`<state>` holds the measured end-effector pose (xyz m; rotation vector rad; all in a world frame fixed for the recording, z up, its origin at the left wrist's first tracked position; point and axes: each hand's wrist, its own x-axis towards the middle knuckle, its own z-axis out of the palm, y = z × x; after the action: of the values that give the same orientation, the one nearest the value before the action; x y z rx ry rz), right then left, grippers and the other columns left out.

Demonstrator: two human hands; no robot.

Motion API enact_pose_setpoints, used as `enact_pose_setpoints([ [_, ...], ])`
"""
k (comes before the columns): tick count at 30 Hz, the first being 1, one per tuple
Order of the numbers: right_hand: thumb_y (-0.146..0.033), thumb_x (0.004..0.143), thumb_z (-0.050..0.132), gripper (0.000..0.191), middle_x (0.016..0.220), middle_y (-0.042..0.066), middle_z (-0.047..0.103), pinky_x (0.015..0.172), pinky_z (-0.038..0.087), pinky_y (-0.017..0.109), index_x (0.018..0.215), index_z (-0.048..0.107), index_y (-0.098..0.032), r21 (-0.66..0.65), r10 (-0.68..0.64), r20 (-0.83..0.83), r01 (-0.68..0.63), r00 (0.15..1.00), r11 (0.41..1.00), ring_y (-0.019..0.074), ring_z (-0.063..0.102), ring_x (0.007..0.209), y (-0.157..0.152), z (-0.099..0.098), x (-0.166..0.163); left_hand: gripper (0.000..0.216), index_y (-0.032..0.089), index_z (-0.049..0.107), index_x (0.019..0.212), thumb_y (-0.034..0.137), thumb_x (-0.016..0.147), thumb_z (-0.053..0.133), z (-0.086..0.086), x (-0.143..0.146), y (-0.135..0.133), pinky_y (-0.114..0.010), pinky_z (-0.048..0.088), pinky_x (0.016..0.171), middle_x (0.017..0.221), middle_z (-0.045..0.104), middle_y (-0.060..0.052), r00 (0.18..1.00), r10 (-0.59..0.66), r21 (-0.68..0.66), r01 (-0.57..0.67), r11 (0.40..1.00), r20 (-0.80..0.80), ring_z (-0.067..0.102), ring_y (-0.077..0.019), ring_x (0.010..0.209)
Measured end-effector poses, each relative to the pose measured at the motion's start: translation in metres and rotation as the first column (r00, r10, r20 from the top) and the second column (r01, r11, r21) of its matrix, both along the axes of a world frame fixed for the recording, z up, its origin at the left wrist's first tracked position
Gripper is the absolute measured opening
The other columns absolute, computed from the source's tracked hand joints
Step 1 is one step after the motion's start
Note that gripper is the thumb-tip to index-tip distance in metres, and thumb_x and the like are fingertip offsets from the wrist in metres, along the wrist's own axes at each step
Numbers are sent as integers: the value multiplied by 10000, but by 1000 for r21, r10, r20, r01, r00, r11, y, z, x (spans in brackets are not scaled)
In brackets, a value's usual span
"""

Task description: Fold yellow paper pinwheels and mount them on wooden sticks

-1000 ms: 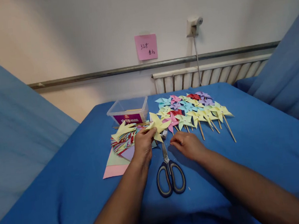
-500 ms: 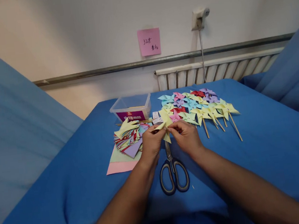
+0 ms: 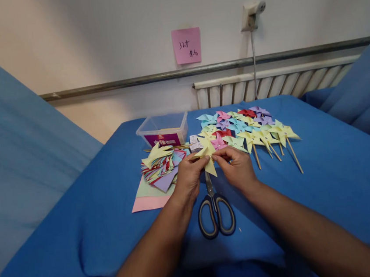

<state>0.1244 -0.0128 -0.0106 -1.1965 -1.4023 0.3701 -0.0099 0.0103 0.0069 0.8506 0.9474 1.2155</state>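
Both hands hold one yellow paper pinwheel (image 3: 208,155) above the blue table. My left hand (image 3: 187,178) pinches its left side with closed fingers. My right hand (image 3: 237,166) pinches its right side, fingers closed as well. Directly below the pinwheel lie scissors (image 3: 215,210) with dark grey handles, blades pointing away from me. To the left sits a stack of cut coloured paper squares (image 3: 161,167) on pink and green sheets (image 3: 145,200).
Several finished pinwheels on wooden sticks (image 3: 250,131) lie at the back right. A clear plastic box (image 3: 164,131) stands behind the paper stack, with loose sticks (image 3: 162,148) before it. A radiator (image 3: 275,86), a pink note (image 3: 186,45) and blue covered surfaces surround the table (image 3: 324,176).
My right hand has come up from the table to the yellow pinwheel and taken hold of it beside my left hand. The view has shifted slightly left and down.
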Motion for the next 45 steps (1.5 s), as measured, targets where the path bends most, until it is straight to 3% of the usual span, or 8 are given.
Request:
enact_pose_setpoints([
  [18, -204, 881, 600, 105, 775, 24, 692, 678, 501, 283, 838, 694, -215, 110, 1, 181, -21, 983, 994, 163, 647, 714, -7, 5, 2, 283, 127, 738, 820, 273, 597, 832, 0, -1, -2, -256, 470, 610, 720, 702, -31, 992, 26, 86, -16, 996, -126, 610, -142, 620],
  [36, -218, 882, 602, 100, 771, 21, 693, 670, 506, 291, 832, 688, -224, 93, -8, 164, -7, 986, 996, 164, 644, 699, -8, 7, 3, 243, 144, 722, 748, 303, 595, 825, 0, -1, -2, -243, 420, 572, 656, 670, -8, 973, 76, 155, -42, 987, -219, 564, -128, 579],
  [45, -202, 891, 584, 112, 774, 28, 685, 672, 501, 293, 851, 687, -217, 118, 4, 197, -27, 980, 993, 167, 640, 705, -10, 8, 2, 215, 138, 730, 716, 292, 588, 808, 8, -1, -3, -234, 374, 539, 599, 632, 11, 954, 107, 188, -54, 981, -281, 506, -107, 537],
])
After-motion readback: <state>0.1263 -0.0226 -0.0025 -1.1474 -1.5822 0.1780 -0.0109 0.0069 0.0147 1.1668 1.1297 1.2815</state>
